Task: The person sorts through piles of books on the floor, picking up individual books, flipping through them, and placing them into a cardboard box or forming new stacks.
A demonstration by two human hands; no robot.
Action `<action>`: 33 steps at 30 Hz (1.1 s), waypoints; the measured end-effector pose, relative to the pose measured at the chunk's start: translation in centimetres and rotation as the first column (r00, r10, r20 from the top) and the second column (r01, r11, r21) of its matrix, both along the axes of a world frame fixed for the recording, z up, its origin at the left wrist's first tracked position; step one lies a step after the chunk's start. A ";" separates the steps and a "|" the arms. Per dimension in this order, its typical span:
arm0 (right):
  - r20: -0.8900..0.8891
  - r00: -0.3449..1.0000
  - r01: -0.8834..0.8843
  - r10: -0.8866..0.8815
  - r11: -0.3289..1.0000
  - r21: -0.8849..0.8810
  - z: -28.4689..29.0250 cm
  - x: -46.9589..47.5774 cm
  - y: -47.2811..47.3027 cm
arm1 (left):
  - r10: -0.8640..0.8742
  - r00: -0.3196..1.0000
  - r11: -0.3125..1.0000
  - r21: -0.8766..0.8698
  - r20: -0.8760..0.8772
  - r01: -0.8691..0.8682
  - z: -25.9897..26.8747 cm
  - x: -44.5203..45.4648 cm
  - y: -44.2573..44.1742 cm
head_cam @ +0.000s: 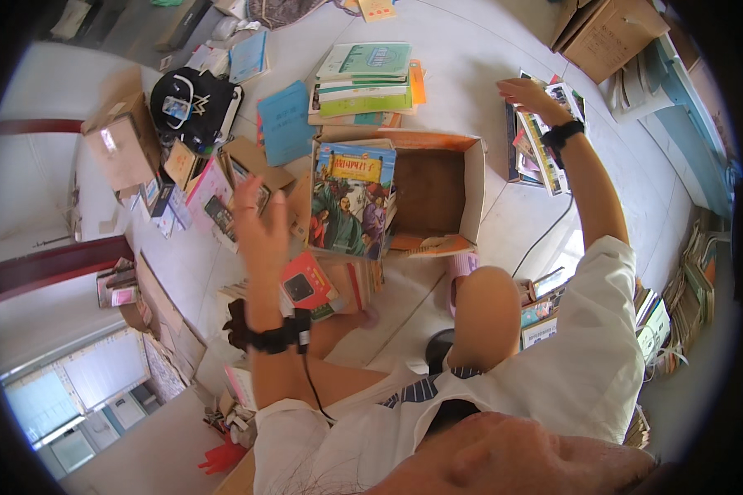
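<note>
My left hand [261, 219] is raised beside the open cardboard box [475, 192], fingers apart and holding nothing. In the box's left half lies a stack of books with an illustrated comic-style book [351, 204] on top; the right half shows its brown bottom. My right hand [526, 98] is at the far end of a stack of books and magazines [548, 148] on the right, its fingers extended; whether it touches the stack is unclear. Below my left hand, a red booklet [308, 281] lies on more books. Both wrists wear black bands with cables.
Beyond the box stand a stack of green-covered books [365, 77] and a blue book [285, 124]. A black backpack [195, 108] and a cardboard carton [121, 136] are at the left, another carton [613, 37] at the far right. My knee [488, 315] is near the box.
</note>
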State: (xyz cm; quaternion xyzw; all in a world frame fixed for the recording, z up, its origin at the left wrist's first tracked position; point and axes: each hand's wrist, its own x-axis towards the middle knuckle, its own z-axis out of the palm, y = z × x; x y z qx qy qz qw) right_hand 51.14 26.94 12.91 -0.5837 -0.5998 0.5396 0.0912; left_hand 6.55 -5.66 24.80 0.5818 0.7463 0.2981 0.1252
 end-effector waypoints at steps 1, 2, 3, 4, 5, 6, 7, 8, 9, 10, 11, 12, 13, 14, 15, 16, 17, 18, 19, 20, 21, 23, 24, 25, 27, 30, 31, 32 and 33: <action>-0.010 1.000 -0.026 0.026 1.000 -0.009 -1.2 -1.3 0.5 | 0.018 1.000 0.993 0.118 0.008 -0.018 -2.9 1.1 1.1; -0.021 0.998 -0.061 0.061 0.998 -0.020 -3.2 -1.4 2.1 | -0.026 0.985 0.996 0.085 -0.172 0.041 -5.9 2.7 2.1; -0.023 0.998 -0.065 0.064 0.997 -0.028 -4.2 -2.6 2.7 | -0.058 0.972 0.997 0.037 -0.226 0.068 -9.1 3.6 2.2; -0.043 0.995 -0.095 0.094 0.995 -0.027 -4.9 -4.8 2.9 | -0.088 0.956 0.996 -0.013 -0.281 0.087 -11.9 4.1 2.0; -0.059 0.990 -0.127 0.125 0.992 -0.023 -5.4 -6.9 3.3 | -0.102 0.952 0.994 -0.071 -0.289 0.085 -14.6 4.4 1.8; 0.007 0.989 -0.150 0.151 0.988 -0.036 -6.0 -7.8 4.5 | -0.122 0.949 0.988 -0.121 -0.289 0.090 -16.6 4.9 2.1; 0.008 0.988 -0.153 0.153 0.988 -0.032 -6.8 -8.1 5.9 | -0.118 0.950 0.989 -0.117 -0.289 0.088 -17.6 5.4 2.5; 0.031 0.990 -0.138 0.141 0.987 -0.077 -7.7 -8.5 7.2 | -0.114 0.945 0.991 -0.096 -0.306 0.089 -18.3 5.8 2.7; 0.057 0.990 -0.119 0.127 0.985 -0.124 -8.7 -8.9 8.4 | -0.113 0.941 0.993 -0.077 -0.320 0.093 -19.1 5.9 2.8; 0.077 0.990 -0.108 0.118 0.987 -0.121 -9.6 -9.9 9.2 | -0.111 0.946 0.991 -0.106 -0.304 0.083 -19.1 5.7 2.8; 0.072 0.989 -0.120 0.130 0.985 -0.126 -10.7 -11.5 10.1 | -0.102 0.946 0.991 -0.112 -0.307 0.070 -19.1 5.6 2.8; 0.069 0.994 -0.073 0.084 0.986 -0.149 -11.9 -12.7 11.2 | -0.102 0.950 0.989 -0.136 -0.295 0.064 -18.9 5.7 2.9; 0.069 0.997 -0.020 0.032 0.986 -0.166 -13.1 -13.8 12.5 | -0.105 0.954 0.986 -0.155 -0.281 0.063 -18.8 5.7 3.4; 0.055 0.997 -0.049 0.062 0.977 -0.210 -14.5 -15.0 13.5 | -0.107 0.957 0.984 -0.169 -0.268 0.062 -18.4 5.9 3.6; 0.027 0.997 -0.068 0.076 0.970 -0.235 -15.9 -17.2 14.2 | -0.095 0.955 0.985 -0.164 -0.280 0.050 -18.3 5.6 3.6; 0.021 0.998 -0.049 0.055 0.971 -0.236 -17.4 -18.7 14.9 | -0.095 0.962 0.985 -0.166 -0.257 0.052 -18.5 5.6 3.5; 0.015 0.999 -0.028 0.033 0.971 -0.236 -18.9 -20.1 15.5 | -0.095 0.968 0.984 -0.168 -0.234 0.056 -18.6 5.6 3.6; 0.030 1.000 0.012 -0.006 0.980 -0.198 -20.8 -20.8 16.3 | -0.102 0.970 0.983 -0.172 -0.222 0.064 -18.5 5.7 4.0; 0.025 1.000 -0.001 0.006 0.980 -0.201 -21.6 -22.4 16.5 | -0.091 0.970 0.983 -0.175 -0.226 0.051 -18.5 5.5 3.9; 0.031 0.999 0.019 -0.013 0.978 -0.206 -22.4 -23.9 16.6 | -0.083 0.970 0.980 -0.196 -0.230 0.037 -18.6 5.4 3.8; 0.034 0.999 0.038 -0.031 0.977 -0.210 -23.0 -25.5 16.5 | -0.074 0.968 0.976 -0.215 -0.238 0.022 -18.6 5.2 3.6; 0.108 0.989 0.110 -0.099 0.988 -0.110 -24.9 -26.3 17.1 | -0.072 0.972 0.979 -0.201 -0.222 0.026 -18.9 5.3 4.0; 0.126 0.984 0.130 -0.125 0.991 -0.034 -25.6 -26.9 17.0 | -0.070 0.975 0.979 -0.200 -0.210 0.027 -18.8 5.3 4.1; 0.143 0.978 0.149 -0.154 0.988 0.042 -26.0 -27.4 17.3 | -0.069 0.978 0.980 -0.198 -0.197 0.029 -18.7 5.2 4.3; 0.157 0.971 0.170 -0.183 0.981 0.095 -26.8 -27.5 17.0 | -0.059 0.978 0.981 -0.194 -0.199 0.019 -18.8 5.2 4.5; 0.191 0.965 0.185 -0.179 0.983 -0.015 -27.8 -28.1 16.8 | -0.043 0.977 0.982 -0.191 -0.207 0.003 -18.6 5.0 4.6; 0.187 0.967 0.179 -0.171 0.984 -0.023 -28.2 -28.7 16.7 | -0.035 0.977 0.983 -0.185 -0.211 -0.005 -18.5 5.0 4.7; 0.059 0.973 0.225 -0.221 0.971 -0.084 -28.7 -28.4 16.8 | -0.041 0.977 0.982 -0.187 -0.208 0.002 -18.4 5.1 4.8; -0.070 0.959 0.262 -0.275 0.953 -0.151 -29.5 -28.3 17.1 | -0.045 0.979 0.980 -0.200 -0.199 0.005 -18.1 5.1 4.9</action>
